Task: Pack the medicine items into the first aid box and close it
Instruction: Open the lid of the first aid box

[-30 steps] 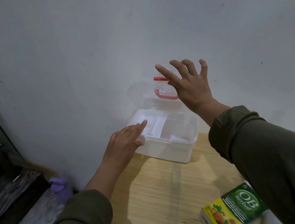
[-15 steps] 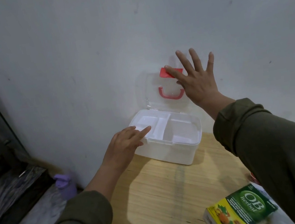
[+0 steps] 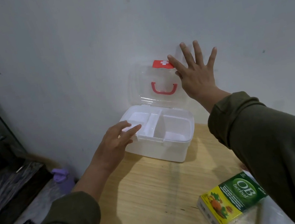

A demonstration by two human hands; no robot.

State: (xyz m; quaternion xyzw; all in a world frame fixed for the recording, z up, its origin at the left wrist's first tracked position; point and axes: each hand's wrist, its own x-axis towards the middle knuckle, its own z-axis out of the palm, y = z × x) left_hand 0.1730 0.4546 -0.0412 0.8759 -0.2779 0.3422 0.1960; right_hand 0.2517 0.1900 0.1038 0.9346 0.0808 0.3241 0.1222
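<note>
A white first aid box [image 3: 170, 148] stands open at the far edge of the wooden table, against the wall. Its clear lid [image 3: 138, 86], with a red handle [image 3: 164, 90] and a red cross latch [image 3: 162, 64], leans upright on the wall. A white divided tray [image 3: 152, 123] fills the top of the box. My right hand [image 3: 198, 76] presses flat, fingers spread, on the lid's right side. My left hand [image 3: 117, 143] rests on the box's front-left rim, holding nothing. A green and yellow medicine carton [image 3: 233, 198] lies at the near right.
The wooden table [image 3: 157, 198] ends at the left, where the floor drops away. A purple bottle [image 3: 62, 178] stands on the floor beside dark steps [image 3: 7, 180]. A clear plastic sheet [image 3: 267, 216] lies under the carton. The grey wall is right behind the box.
The lid has swung further up until it leans on the wall, with my right hand following it up and back. My left hand has stayed on the box's rim.
</note>
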